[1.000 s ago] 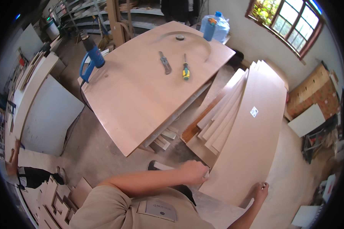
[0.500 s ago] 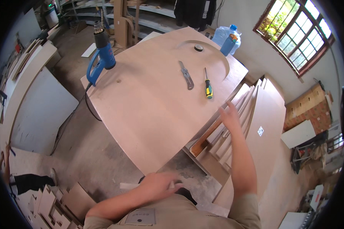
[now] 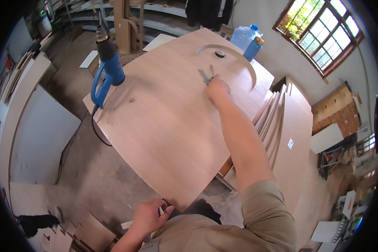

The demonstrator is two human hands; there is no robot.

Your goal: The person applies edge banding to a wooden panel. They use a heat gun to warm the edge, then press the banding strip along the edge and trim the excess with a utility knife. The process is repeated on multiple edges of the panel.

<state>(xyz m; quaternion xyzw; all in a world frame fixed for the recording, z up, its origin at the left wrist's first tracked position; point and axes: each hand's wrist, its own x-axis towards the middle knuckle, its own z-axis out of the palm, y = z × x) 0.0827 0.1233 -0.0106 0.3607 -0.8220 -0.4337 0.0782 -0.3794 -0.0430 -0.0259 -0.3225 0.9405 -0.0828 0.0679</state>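
My right hand point(image 3: 218, 89) reaches over the pale wooden board point(image 3: 155, 126), with its fingers closed on a screwdriver point(image 3: 212, 69). Only the shaft shows; my fingers hide the handle. Beside it, the blade end of a utility knife point(image 3: 203, 76) shows, the rest covered by the same hand, so whether the hand grips it too I cannot tell. Close to my body, my left hand point(image 3: 148, 216) is curled at the board's near corner. A thin pale strip point(image 3: 127, 225) pokes out past its wrist and seems held in it.
A blue heat gun point(image 3: 108, 75) stands at the board's left edge, its cord hanging down. Farther back lie a tape roll point(image 3: 220, 53), a curved strip point(image 3: 253, 71), a blue bottle point(image 3: 252, 49) and a large water jug point(image 3: 242, 38). Stacked panels point(image 3: 287, 126) lean at right; offcuts point(image 3: 94, 233) sit lower left.
My right hand has moved from beside the board's right edge onto the tools, and the screwdriver has shifted left toward the knife. My left hand has moved left and down with the strip.
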